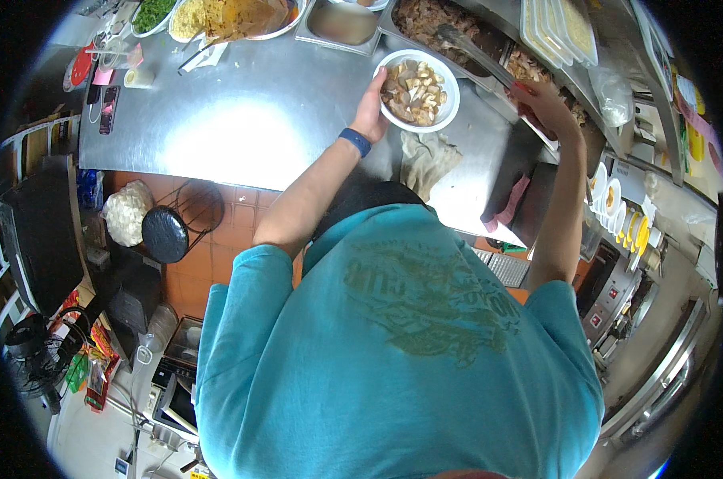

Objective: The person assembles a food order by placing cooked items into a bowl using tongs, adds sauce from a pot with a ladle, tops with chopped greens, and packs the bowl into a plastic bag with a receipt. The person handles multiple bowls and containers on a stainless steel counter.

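Observation:
My left hand (369,113) grips the left rim of a white bowl (452,97), thumb over its edge. Brown and cream chopped pieces of food (414,89), perhaps meat or mushroom, fill it. At the upper right, my right hand (547,110) is closed round the handle end of metal tongs (489,62). Their far tips rest among shredded brown meat (427,24) in a steel tray just beyond the bowl. Below the bowl, a crumpled beige cloth (428,164) lies on the steel counter (314,104).
Left of the meat stands a steel pan (339,28) of cloudy liquid. Bowls of chopped greens (150,14) and yellow bits (187,20) line the far edge. Stacked clear containers (565,32) sit far right, near a plastic bag (613,96). A black stool (166,233) is left, below the counter.

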Motion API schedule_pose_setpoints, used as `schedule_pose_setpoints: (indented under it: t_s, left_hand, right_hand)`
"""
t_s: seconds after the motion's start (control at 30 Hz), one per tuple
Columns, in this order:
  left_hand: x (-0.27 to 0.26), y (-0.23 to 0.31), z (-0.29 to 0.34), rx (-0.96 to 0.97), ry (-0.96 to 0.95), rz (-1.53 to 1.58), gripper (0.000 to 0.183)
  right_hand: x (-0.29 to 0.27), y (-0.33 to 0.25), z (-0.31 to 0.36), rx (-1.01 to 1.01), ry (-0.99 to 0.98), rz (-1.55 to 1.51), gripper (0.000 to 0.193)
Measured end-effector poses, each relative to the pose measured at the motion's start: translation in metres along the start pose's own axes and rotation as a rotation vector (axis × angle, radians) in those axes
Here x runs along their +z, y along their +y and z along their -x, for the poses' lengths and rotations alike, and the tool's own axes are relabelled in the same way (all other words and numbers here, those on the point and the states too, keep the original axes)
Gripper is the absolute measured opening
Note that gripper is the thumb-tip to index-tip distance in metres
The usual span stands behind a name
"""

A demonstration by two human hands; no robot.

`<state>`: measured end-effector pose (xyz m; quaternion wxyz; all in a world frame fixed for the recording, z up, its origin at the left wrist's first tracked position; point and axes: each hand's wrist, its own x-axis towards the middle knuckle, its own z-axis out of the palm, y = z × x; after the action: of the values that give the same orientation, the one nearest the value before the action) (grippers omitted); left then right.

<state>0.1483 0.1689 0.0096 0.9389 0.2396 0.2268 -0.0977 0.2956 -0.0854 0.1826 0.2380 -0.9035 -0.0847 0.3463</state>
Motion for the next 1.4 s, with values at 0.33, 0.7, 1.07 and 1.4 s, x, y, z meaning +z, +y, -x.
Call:
schedule_pose_setpoints:
  t_s: [0.33,0.7,1.07,1.4]
  left_hand:
    - [-0.003,-0.006,-0.003,-0.032,-0.055,0.074,0.061]
    - [-0.002,-0.019,0.012,-0.041,-0.065,0.039,0.067]
    - [-0.004,-0.043,0.096,0.106,0.013,0.035,0.065]
    - [-0.003,-0.064,0.263,0.487,0.212,0.128,0.077]
  right_hand:
    - [0.066,-0.031,0.143,0.026,-0.061,0.093,0.030]
    - [0.096,-0.048,0.153,-0.144,0.201,0.271,0.027]
    - [0.008,0.139,0.123,0.016,0.526,0.394,0.048]
    - [0.008,0.163,0.040,-0.162,0.795,0.662,0.059]
